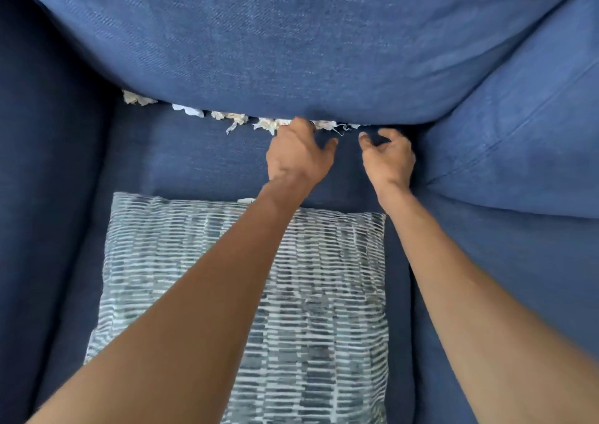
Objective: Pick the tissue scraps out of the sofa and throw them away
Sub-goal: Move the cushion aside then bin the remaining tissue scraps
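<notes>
Several white tissue scraps [230, 117] poke out in a row from the crevice between the blue sofa's back cushion [291, 50] and its seat [201, 161]. More scraps [137, 97] sit at the far left of the gap. My left hand [298, 154] reaches to the crevice, its fingertips touching scraps at the gap; whether it grips one is hidden. My right hand [389, 157] hovers just to the right, fingers curled and apart, holding nothing.
A grey-and-white patterned throw pillow [291, 294] lies on the seat under my forearms. The sofa's dark armrest [42, 164] rises on the left. A second blue back cushion [525, 125] bulges in on the right.
</notes>
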